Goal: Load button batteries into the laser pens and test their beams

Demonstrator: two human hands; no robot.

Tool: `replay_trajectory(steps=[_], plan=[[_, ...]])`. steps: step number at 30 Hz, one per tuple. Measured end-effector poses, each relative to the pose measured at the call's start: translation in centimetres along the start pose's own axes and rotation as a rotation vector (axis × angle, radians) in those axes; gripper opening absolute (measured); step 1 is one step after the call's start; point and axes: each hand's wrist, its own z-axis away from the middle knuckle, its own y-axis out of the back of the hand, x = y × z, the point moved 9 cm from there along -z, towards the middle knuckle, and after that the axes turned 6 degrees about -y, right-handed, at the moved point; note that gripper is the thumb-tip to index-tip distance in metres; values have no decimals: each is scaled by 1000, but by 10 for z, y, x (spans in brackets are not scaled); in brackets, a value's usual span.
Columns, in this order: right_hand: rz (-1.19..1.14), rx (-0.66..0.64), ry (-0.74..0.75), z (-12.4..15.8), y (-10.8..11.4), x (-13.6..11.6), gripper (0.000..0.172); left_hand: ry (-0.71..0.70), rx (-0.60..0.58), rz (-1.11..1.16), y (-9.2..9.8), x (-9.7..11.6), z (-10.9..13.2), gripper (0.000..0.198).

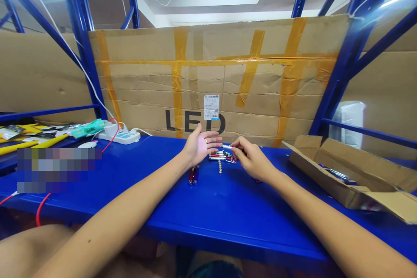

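Observation:
My left hand (pixel 200 145) is held over the blue tabletop with its palm turned to the right and fingers stretched out. A small gold spot shows at its fingers; I cannot tell what it is. My right hand (pixel 247 155) pinches a slim silver pen-like tube (pixel 227 147), whose far end points at the left fingertips. Below the tube lies a bunch of coloured pen-like tubes (pixel 217 157). A short column of small round silver pieces (pixel 220 167) sits just in front of them. Red and blue tubes (pixel 193 176) lie under my left wrist.
An open cardboard box (pixel 339 195) with several pens (pixel 339 174) inside stands at the right. At the back left is a white power strip (pixel 122 137), with yellow packaged items (pixel 48 141) beyond it. A large cardboard sheet (pixel 146 87) closes off the back of the blue table (pixel 208 213).

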Motion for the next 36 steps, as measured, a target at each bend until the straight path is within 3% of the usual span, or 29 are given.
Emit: replay_trajectory(steps=[10, 36], plan=[[14, 59, 17, 1, 8, -7, 10, 10, -42, 10, -4, -2, 0, 70], [62, -6, 6, 1, -1, -3, 9, 18, -47, -22, -4, -5, 1, 71]])
